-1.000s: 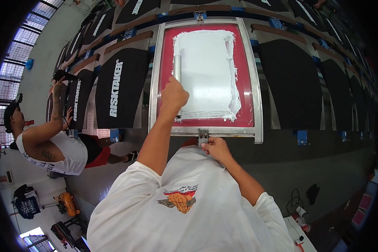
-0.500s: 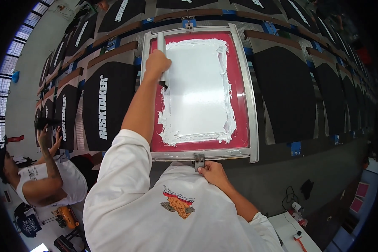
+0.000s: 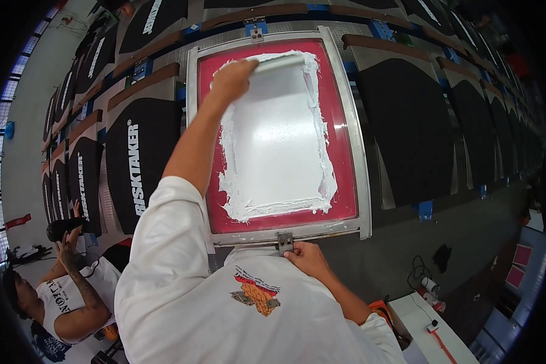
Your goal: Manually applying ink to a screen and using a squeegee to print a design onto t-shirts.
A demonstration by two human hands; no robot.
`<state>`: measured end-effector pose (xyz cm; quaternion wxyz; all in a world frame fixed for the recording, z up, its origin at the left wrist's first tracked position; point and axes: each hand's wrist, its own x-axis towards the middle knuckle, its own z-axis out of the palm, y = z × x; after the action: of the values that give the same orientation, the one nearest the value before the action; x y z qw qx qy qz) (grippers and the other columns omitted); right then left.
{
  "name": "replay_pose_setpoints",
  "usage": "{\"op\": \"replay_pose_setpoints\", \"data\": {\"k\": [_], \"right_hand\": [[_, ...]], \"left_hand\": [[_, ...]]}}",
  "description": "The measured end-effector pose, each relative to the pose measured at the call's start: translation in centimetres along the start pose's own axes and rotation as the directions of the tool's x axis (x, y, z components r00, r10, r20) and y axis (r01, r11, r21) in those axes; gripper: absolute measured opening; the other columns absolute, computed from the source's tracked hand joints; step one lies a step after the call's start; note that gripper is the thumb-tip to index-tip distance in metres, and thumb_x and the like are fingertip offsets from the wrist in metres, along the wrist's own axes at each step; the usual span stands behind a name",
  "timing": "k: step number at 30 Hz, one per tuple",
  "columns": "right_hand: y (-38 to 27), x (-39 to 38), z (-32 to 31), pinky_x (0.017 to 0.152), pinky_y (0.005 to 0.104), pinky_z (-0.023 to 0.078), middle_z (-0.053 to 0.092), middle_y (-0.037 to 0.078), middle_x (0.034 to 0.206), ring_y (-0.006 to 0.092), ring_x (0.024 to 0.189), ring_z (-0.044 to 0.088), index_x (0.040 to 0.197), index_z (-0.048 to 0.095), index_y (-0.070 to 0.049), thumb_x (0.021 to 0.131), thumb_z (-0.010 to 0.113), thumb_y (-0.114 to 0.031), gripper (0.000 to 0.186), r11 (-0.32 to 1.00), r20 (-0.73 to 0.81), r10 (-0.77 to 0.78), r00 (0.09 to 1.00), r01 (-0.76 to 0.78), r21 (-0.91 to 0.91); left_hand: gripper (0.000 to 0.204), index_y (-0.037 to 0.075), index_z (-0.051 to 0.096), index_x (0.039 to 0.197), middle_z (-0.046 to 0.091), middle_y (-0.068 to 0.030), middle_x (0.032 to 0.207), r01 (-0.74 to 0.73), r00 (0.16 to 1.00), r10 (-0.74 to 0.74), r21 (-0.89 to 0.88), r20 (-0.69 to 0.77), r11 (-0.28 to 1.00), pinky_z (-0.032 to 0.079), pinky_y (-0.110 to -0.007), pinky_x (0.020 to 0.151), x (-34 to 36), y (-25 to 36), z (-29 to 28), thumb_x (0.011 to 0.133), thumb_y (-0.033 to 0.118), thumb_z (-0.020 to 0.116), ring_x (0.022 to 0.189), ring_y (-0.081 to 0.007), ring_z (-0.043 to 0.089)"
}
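A screen-printing frame (image 3: 346, 115) with pale metal sides and a red mesh lies in front of me. White ink (image 3: 272, 151) covers the middle of the mesh, with thick ragged ridges round its edges. My left hand (image 3: 232, 80) is closed round the left end of a squeegee (image 3: 280, 63), which lies crosswise at the far end of the ink. Its lower edge is hidden against the white. At the near edge of the frame, my right hand (image 3: 306, 257) has its fingers on a small metal bracket (image 3: 285, 242); some fingers are out of sight.
Black fabric pieces on boards (image 3: 406, 127) run along both sides, those at left bearing white lettering. At lower left, another person (image 3: 82, 297) holds a dark device (image 3: 64, 229). A white table (image 3: 434, 327) with an orange cable stands at lower right.
My left hand has swung the squeegee from lengthwise along the ink's left side to crosswise at the far end. My right hand stays on the bracket. The other person's arms have shifted.
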<state>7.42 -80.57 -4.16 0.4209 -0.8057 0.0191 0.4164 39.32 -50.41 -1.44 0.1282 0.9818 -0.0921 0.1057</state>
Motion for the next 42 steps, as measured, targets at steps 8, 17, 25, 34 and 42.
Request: {"op": "replay_pose_setpoints", "data": {"k": [8,17,25,34,42], "right_hand": [[0.9,0.4,-0.4,0.054,0.0294,0.043,0.058,0.009,0.061,0.0129,0.054,0.053,0.081,0.063,0.001,0.078,0.07,-0.022,0.024,0.998,-0.016,-0.061,0.998,0.062,0.019],[0.4,-0.6,0.6,0.055,0.0342,0.044,0.061,0.013,0.064,0.0229,0.056,0.058,0.081,0.064,-0.002,0.078,0.068,-0.022,0.02,0.998,-0.11,-0.024,0.994,0.031,0.061],[-0.1,-0.9,0.9,0.053,0.035,0.043,0.058,0.015,0.063,0.0278,0.054,0.056,0.081,0.061,-0.002,0.078,0.069,-0.022,0.021,0.998,-0.162,-0.037,0.986,0.044,0.038],[0.0,-0.7,0.9,0.057,0.0406,0.045,0.061,0.015,0.065,0.0316,0.063,0.06,0.079,0.063,-0.003,0.077,0.067,-0.025,0.022,0.998,-0.141,0.001,0.99,0.009,0.063],[0.1,-0.8,0.8,0.057,0.04,0.044,0.06,0.016,0.065,0.0317,0.061,0.06,0.079,0.062,-0.003,0.076,0.067,-0.023,0.021,0.997,-0.121,-0.01,0.993,0.018,0.069]], "left_hand": [[0.043,0.011,0.067,0.1,0.068,-0.0052,0.099,-0.21,0.963,0.228,-0.134,0.142,0.968,0.048,-0.038,0.086,-4.2,2.7,-3.7,0.064,-0.011,0.059,0.095,-0.0211,0.063],[0.031,0.022,0.07,0.093,0.065,0.0052,0.104,-0.67,0.741,0.659,0.066,0.126,0.74,0.012,-0.071,0.103,10.7,5.5,-2.6,0.073,-0.002,0.068,0.118,-0.0182,0.048],[0.03,0.021,0.069,0.098,0.065,0.0038,0.106,-0.706,0.675,0.678,-0.013,0.29,0.708,0.012,-0.072,0.102,14.0,5.6,1.4,0.077,0.0,0.065,0.117,-0.018,0.049],[0.04,0.014,0.067,0.107,0.067,-0.0105,0.103,-0.184,0.9,0.187,-0.047,0.394,0.982,0.044,-0.045,0.092,12.6,-0.5,-4.3,0.069,0.004,0.071,0.097,-0.0274,0.063],[0.049,0.012,0.066,0.112,0.067,-0.0161,0.1,-0.031,0.964,0.024,0.022,0.266,0.999,0.049,-0.036,0.086,9.6,-1.5,-1.5,0.064,0.004,0.067,0.09,-0.0304,0.065]]}}
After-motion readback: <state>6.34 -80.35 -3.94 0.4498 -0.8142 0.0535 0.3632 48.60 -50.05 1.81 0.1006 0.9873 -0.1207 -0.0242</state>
